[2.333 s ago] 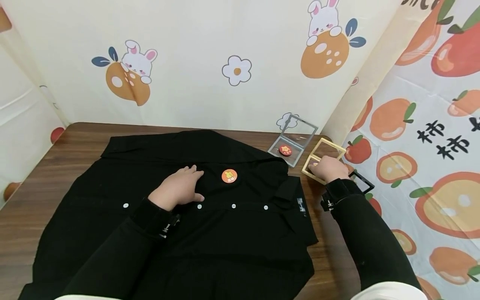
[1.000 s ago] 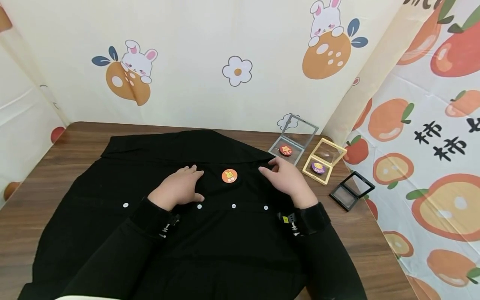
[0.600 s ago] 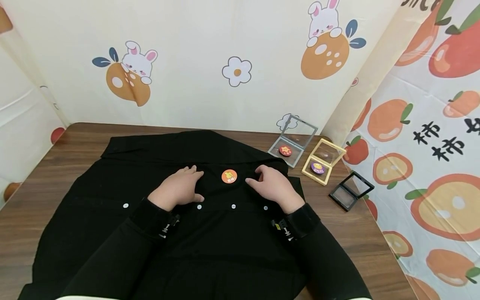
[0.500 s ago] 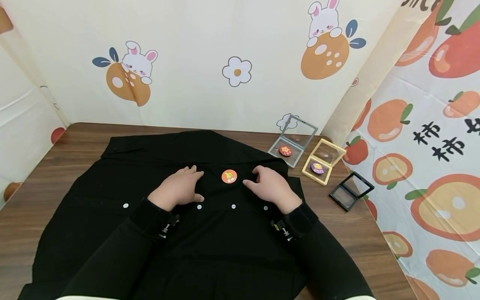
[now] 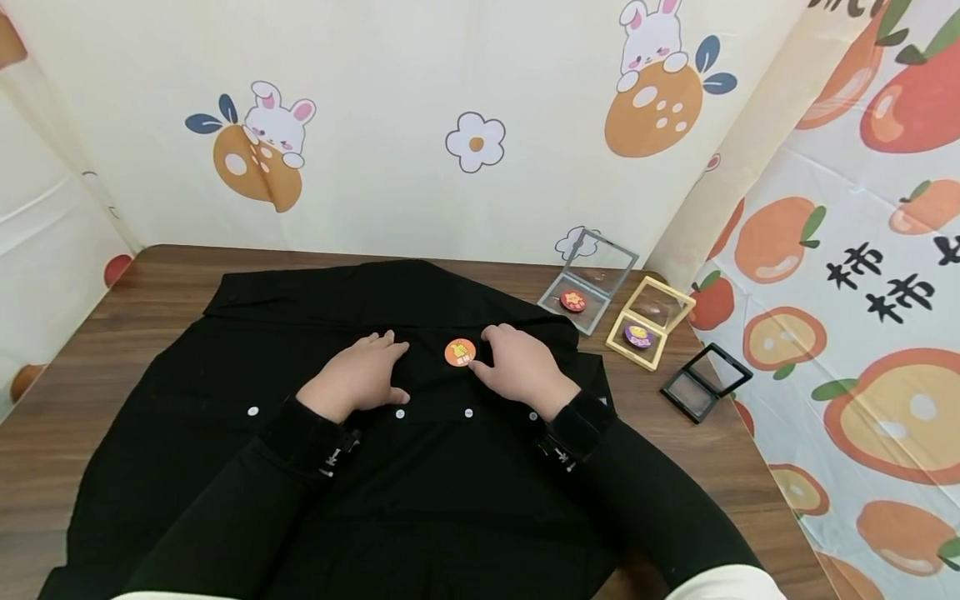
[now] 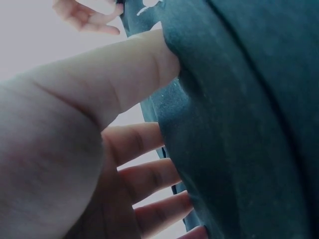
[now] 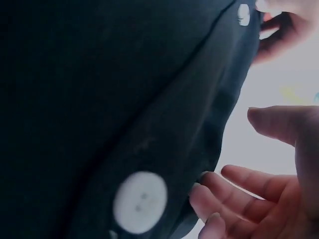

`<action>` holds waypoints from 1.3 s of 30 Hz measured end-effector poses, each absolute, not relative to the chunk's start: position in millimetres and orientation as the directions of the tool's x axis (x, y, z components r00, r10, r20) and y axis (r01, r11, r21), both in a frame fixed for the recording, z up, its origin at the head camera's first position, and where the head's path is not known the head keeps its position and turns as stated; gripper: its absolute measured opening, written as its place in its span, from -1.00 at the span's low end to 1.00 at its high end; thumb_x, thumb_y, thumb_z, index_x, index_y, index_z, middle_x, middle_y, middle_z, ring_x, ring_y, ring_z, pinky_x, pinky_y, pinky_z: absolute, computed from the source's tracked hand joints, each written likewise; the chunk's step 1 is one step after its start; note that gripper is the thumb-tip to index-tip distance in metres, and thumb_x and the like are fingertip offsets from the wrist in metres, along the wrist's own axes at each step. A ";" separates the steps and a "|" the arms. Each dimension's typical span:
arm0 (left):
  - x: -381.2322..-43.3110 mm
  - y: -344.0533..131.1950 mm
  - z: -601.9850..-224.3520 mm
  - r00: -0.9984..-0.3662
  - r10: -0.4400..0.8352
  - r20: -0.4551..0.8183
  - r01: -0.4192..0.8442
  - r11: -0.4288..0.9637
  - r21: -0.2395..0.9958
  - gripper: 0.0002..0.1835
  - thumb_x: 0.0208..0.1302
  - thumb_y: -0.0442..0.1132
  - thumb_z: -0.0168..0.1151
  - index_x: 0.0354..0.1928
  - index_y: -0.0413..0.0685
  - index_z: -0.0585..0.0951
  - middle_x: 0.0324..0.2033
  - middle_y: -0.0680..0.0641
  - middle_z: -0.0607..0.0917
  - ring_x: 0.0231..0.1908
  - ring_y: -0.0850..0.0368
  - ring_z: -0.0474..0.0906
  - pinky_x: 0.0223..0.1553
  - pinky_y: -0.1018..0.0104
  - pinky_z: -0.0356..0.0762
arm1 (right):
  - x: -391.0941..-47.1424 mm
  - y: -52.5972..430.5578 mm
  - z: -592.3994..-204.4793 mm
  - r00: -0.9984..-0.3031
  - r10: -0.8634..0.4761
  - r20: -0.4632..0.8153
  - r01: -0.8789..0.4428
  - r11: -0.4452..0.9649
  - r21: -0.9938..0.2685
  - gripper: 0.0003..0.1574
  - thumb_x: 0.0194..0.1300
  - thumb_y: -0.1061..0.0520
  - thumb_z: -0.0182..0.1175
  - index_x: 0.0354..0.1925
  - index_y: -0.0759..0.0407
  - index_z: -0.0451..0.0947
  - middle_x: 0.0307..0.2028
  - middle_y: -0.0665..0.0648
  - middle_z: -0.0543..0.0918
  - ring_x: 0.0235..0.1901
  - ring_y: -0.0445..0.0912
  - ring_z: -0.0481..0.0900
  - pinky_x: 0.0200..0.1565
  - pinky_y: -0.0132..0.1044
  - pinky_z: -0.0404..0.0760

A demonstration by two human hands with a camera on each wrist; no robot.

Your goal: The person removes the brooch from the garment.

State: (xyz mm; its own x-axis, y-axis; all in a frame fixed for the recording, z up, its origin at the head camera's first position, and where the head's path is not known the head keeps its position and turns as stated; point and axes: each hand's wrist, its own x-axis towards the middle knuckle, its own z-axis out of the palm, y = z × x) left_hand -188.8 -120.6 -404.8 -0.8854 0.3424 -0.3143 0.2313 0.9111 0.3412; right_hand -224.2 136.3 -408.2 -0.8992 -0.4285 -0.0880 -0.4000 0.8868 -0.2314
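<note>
A black buttoned shirt (image 5: 187, 400) lies spread over the wooden table. My left hand (image 5: 352, 377) rests on it with fingers spread, and in the left wrist view its thumb (image 6: 144, 59) touches the cloth. On the shirt, between both hands, is a round orange badge (image 5: 459, 352) with a yellow figure. My right hand (image 5: 521, 367) is just right of this badge, its thumb tip right at the badge's edge. The right wrist view shows the fingers (image 7: 244, 199) loosely bent at the cloth, the thumb apart from them, with nothing visible between. White buttons (image 5: 468, 413) line the shirt.
At the back right stand three open cases: a grey one (image 5: 546, 304) with a red badge (image 5: 573, 301), a yellow one (image 5: 650, 363) with a purple badge (image 5: 637, 337), and a black one (image 5: 691, 397). Patterned cloth walls (image 5: 375, 183) border the table (image 5: 720, 500).
My right hand has left the yellow case, where the purple badge now shows, and moved left over the shirt to the orange badge. My left hand has stayed put.
</note>
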 end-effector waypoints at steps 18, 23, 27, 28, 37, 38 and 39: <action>-203.9 -113.7 -399.7 -0.905 0.382 -0.185 0.365 0.923 0.122 -0.21 0.29 0.10 0.44 0.41 -0.24 0.47 0.38 -0.35 0.44 0.33 -0.33 0.40 0.26 -0.22 0.42 | -240.7 117.7 -411.2 -0.827 -0.558 -0.071 -0.552 0.829 -0.089 -0.47 0.44 -0.19 0.26 0.18 0.11 0.59 -0.06 0.05 0.55 -0.25 -0.13 0.55 -0.17 -0.22 0.62; -215.4 -112.8 -398.9 -0.870 0.432 -0.238 0.417 0.902 0.114 -0.11 0.36 0.19 0.34 0.54 -0.18 0.31 0.53 -0.36 0.19 0.50 -0.34 0.11 0.45 -0.23 0.12 | -244.2 114.8 -412.7 -0.803 -0.586 -0.109 -0.584 0.810 -0.050 -0.44 0.46 -0.21 0.24 0.21 0.10 0.59 -0.06 0.04 0.56 -0.21 -0.11 0.57 -0.09 -0.20 0.63; -224.0 -110.6 -402.5 -0.833 0.451 -0.322 0.435 0.892 0.125 -0.04 0.38 0.30 0.25 0.61 -0.09 0.20 0.58 -0.31 0.07 0.54 -0.34 -0.03 0.49 -0.23 -0.01 | -245.7 114.2 -414.8 -0.781 -0.610 -0.130 -0.611 0.791 -0.037 -0.48 0.46 -0.19 0.24 0.19 0.08 0.61 -0.10 0.02 0.55 -0.23 -0.12 0.56 -0.09 -0.20 0.63; -225.2 -109.6 -403.5 -0.824 0.455 -0.336 0.437 0.890 0.133 -0.04 0.38 0.30 0.24 0.61 -0.07 0.19 0.58 -0.30 0.06 0.54 -0.34 -0.04 0.49 -0.24 -0.03 | -246.2 114.4 -416.2 -0.776 -0.617 -0.132 -0.619 0.785 -0.030 -0.49 0.46 -0.19 0.24 0.19 0.08 0.62 -0.11 0.01 0.55 -0.24 -0.13 0.56 -0.09 -0.20 0.63; -230.0 -103.0 -409.5 -0.792 0.461 -0.400 0.427 0.887 0.178 -0.02 0.38 0.32 0.23 0.63 -0.04 0.14 0.60 -0.29 -0.01 0.55 -0.36 -0.11 0.50 -0.23 -0.06 | -246.0 115.2 -417.2 -0.761 -0.629 -0.156 -0.636 0.772 -0.010 -0.51 0.45 -0.11 0.24 0.20 0.10 0.63 -0.11 0.01 0.56 -0.24 -0.14 0.56 -0.09 -0.20 0.63; -230.7 -102.8 -409.8 -0.792 0.463 -0.398 0.427 0.886 0.180 -0.01 0.38 0.32 0.23 0.63 -0.05 0.14 0.60 -0.30 -0.01 0.55 -0.36 -0.11 0.50 -0.23 -0.06 | -245.7 115.1 -416.3 -0.761 -0.629 -0.157 -0.636 0.772 -0.012 -0.52 0.45 -0.10 0.24 0.20 0.10 0.63 -0.10 0.01 0.55 -0.23 -0.14 0.56 -0.09 -0.19 0.63; -231.3 -102.6 -409.9 -0.791 0.464 -0.398 0.427 0.885 0.184 -0.01 0.37 0.32 0.24 0.63 -0.05 0.13 0.60 -0.30 -0.02 0.55 -0.37 -0.12 0.50 -0.23 -0.06 | -245.5 115.2 -415.7 -0.760 -0.630 -0.158 -0.636 0.771 -0.013 -0.53 0.45 -0.09 0.23 0.19 0.11 0.63 -0.10 0.01 0.55 -0.23 -0.14 0.56 -0.08 -0.19 0.63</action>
